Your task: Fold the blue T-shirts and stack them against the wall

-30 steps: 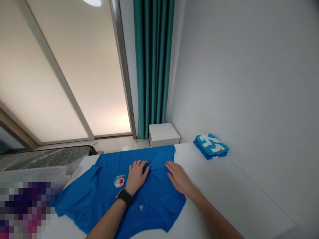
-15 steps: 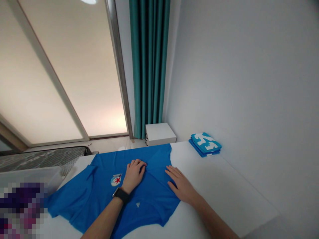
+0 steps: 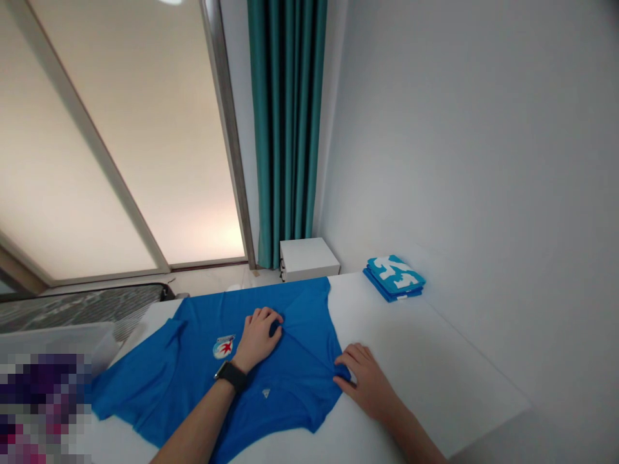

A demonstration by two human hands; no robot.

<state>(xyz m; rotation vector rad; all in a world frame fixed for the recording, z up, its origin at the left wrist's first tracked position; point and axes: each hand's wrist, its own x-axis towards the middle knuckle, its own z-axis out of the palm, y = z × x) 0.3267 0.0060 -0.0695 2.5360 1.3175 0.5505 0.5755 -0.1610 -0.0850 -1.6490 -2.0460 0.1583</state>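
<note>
A blue T-shirt (image 3: 300,361) lies spread on a white table (image 3: 411,361), its neckline toward me and a round white-and-red emblem (image 3: 223,347) on its chest. My left hand (image 3: 258,338), with a dark watch (image 3: 231,375) on the wrist, rests on the middle of the shirt, right of the emblem. Its fingers are curled, with thumb and forefinger close together on the cloth. At the shirt's right edge, my right hand (image 3: 365,380) pinches a bit of fabric between thumb and fingers. Creases run across the cloth between both hands.
Folded blue-and-white clothes (image 3: 395,278) lie at the table's back right, near the wall. Beyond the table stand a white cabinet (image 3: 309,258) and a green curtain (image 3: 289,129). At left are a translucent bin (image 3: 101,341) and a dark patterned surface (image 3: 135,306).
My right hand has moved from lying spread on the shirt's right part toward me and outward, closing on the edge. The cloth there has bunched slightly. My left hand stays in place.
</note>
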